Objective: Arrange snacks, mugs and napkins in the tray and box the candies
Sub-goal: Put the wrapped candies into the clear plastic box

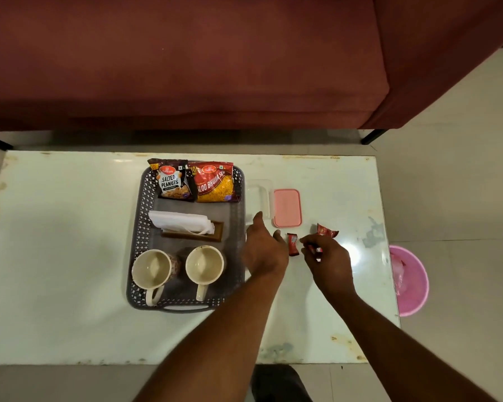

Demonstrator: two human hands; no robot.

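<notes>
A grey perforated tray [138, 242] holds a salted peanuts packet [173, 181], an aloo bhujia packet [215, 182], white napkins [180, 223] on a brown holder, and two cream mugs [151, 268] [204, 264]. Right of the tray stands a clear plastic box [257, 194] with its pink lid [286, 208] lying beside it. My left hand [263, 250] is open, fingers reaching toward the box's near edge. My right hand [328, 261] pinches a red candy [315, 250]. One red candy [292, 244] lies between my hands; another [326, 230] lies just beyond my right hand.
The white table [55, 242] ends close on the right, where a pink bin [410, 282] stands on the floor. A dark red sofa [172, 59] runs behind the table's far edge.
</notes>
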